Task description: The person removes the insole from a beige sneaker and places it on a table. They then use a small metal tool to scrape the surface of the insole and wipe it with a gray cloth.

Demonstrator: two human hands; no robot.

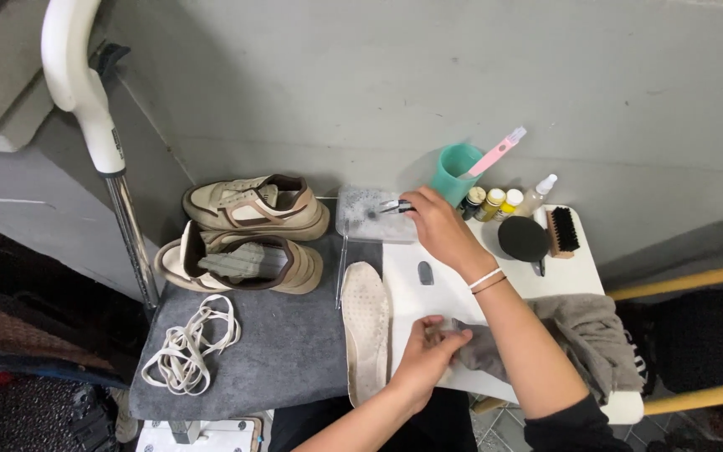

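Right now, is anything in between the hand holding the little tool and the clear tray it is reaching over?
Nothing visible is in the way. The right hand holds a small dark tool right over the clear tray, with only open air between them. The left hand is lower down, gripping the grey cloth beside the pale insole.

Two beige sneakers (248, 230), loose laces (190, 343), teal cup (455, 170), black brush (562, 231).

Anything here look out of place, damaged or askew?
Nothing looks damaged or spilled. The two sneakers lie on their sides without laces; the laces sit in a loose heap on the grey mat, and one insole lies out beside the left hand.
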